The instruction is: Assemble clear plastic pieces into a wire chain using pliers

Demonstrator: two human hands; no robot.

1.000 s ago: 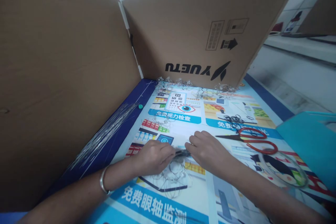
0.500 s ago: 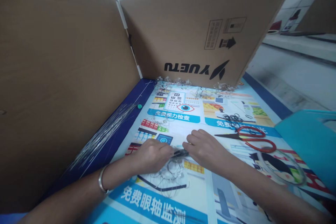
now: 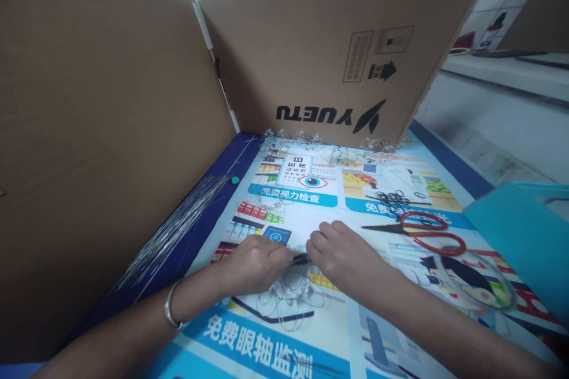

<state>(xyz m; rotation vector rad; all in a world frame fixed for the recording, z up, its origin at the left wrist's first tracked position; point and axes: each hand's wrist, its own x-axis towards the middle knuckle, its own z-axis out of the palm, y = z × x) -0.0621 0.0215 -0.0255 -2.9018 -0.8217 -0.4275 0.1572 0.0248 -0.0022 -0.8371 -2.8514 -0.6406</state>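
Left hand [image 3: 262,263], bare, silver bangle [image 3: 169,308] at the wrist: fingers closed, thumb and fingertips pinching one end of a small dark piece [image 3: 301,259]. Right hand [image 3: 340,251], bare: fingers curled shut, gripping the other end, fingertips turned away from view. The dark piece spanned the narrow gap between the hands, low over the middle of the printed sheet [image 3: 329,219]; its exact form was too blurred to tell. One loose tangle of thin looped wire [image 3: 288,296], directly on the near side of the dark piece, over the sheet. One pair of scissors [image 3: 404,229], red handles, dark blades, lying to the right of the right hand, tips pointing left. One heap of small black rings [image 3: 393,198], just beyond the scissors. One clear round dish [image 3: 512,297], on the near side of the scissor handles. One turquoise object [image 3: 520,237], flat-sided, at the right edge. One bundle of straight, thin wires [image 3: 178,231], on the dark blue surface [image 3: 222,169] at left; one small green item [image 3: 235,180] near its far end. Clear and wiry pieces [image 3: 293,137], several clusters, along the foot of the back cardboard panel [image 3: 311,59], lettered upside down. Left cardboard panel [image 3: 111,130], plain, upright, meeting the back one at a corner. One bottle [image 3: 492,32], on a ledge [image 3: 511,68], far right.
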